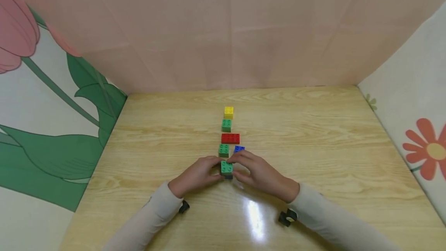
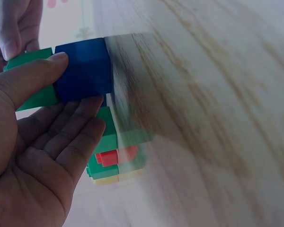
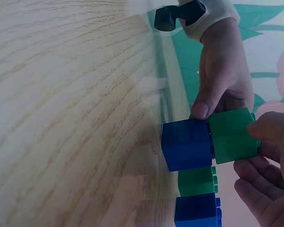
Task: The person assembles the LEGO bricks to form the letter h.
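Note:
A green toy building brick (image 1: 226, 167) sits on top of a blue brick (image 2: 83, 68) that stands on the table. In the right wrist view, a narrow gap with blue studs shows between the blue brick (image 3: 187, 144) and the green brick (image 3: 234, 135). My left hand (image 1: 200, 175) pinches the blue brick low down, its thumb also lying along the green one. From the other side, my right hand (image 1: 261, 173) grips the green brick between thumb and fingers. Just beyond, another blue brick (image 1: 239, 149) is partly hidden by the right hand, beside a second green brick (image 1: 223, 150).
Farther back, a red brick (image 1: 230, 138), a green brick (image 1: 226, 125) and a yellow brick (image 1: 228, 112) lie in a rough line. The wooden table (image 1: 156, 127) meets a pink back wall and flowered side walls.

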Demonstrator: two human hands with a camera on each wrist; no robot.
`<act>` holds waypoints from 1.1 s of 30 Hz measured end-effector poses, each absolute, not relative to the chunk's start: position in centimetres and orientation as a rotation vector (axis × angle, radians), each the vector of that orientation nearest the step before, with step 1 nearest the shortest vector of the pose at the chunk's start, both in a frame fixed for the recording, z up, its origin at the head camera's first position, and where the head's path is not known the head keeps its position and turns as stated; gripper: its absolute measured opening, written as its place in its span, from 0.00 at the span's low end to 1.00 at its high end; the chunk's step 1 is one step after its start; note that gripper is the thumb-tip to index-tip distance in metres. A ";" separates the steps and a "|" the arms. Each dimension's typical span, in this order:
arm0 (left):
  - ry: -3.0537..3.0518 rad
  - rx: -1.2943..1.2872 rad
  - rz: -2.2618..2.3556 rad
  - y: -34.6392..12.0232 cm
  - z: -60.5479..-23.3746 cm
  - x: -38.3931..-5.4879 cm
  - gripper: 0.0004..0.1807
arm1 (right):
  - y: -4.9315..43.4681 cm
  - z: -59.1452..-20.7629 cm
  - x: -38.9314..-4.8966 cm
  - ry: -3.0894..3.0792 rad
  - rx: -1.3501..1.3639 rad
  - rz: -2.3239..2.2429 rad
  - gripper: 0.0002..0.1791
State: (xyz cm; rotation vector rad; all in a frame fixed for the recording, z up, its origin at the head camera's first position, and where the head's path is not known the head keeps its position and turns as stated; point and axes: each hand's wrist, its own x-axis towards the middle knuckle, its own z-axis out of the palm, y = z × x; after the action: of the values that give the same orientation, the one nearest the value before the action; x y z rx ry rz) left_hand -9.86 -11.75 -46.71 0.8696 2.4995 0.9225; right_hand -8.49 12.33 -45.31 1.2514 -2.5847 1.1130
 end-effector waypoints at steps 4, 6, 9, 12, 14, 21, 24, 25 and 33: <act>2.496 0.869 0.922 -11.7 -46.8 -9.8 0.24 | 12.2 -45.3 -8.5 -2.582 1.246 1.119 0.19; 2.495 0.870 0.921 -11.7 -46.8 -9.8 0.24 | 12.2 -45.3 -8.5 -2.581 1.246 1.116 0.19; 2.499 0.877 0.918 -11.7 -46.7 -9.9 0.24 | 12.2 -45.3 -8.5 -2.573 1.251 1.110 0.19; 2.506 0.894 0.917 -11.7 -46.6 -10.0 0.23 | 12.2 -45.3 -8.6 -2.571 1.254 1.115 0.18; 2.511 0.908 0.915 -11.7 -46.6 -10.0 0.23 | 12.2 -45.3 -8.6 -2.570 1.257 1.123 0.18; 2.512 0.912 0.905 -11.7 -46.7 -10.1 0.22 | 12.2 -45.3 -8.6 -2.572 1.255 1.137 0.17; 2.506 0.901 0.905 -11.7 -46.6 -10.1 0.22 | 12.2 -45.3 -8.6 -2.569 1.255 1.136 0.17; 2.505 0.900 0.905 -11.7 -46.6 -10.1 0.22 | 12.2 -45.3 -8.6 -2.571 1.253 1.135 0.17; 2.504 0.919 0.936 -11.7 -46.6 -10.1 0.20 | 12.2 -45.2 -8.6 -2.568 1.265 1.122 0.17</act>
State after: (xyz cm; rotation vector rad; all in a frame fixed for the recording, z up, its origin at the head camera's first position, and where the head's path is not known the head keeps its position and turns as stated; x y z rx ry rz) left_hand -10.05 -11.72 -46.65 0.9191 2.5041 0.9357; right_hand -8.63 12.16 -45.16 1.2651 -2.5678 1.1218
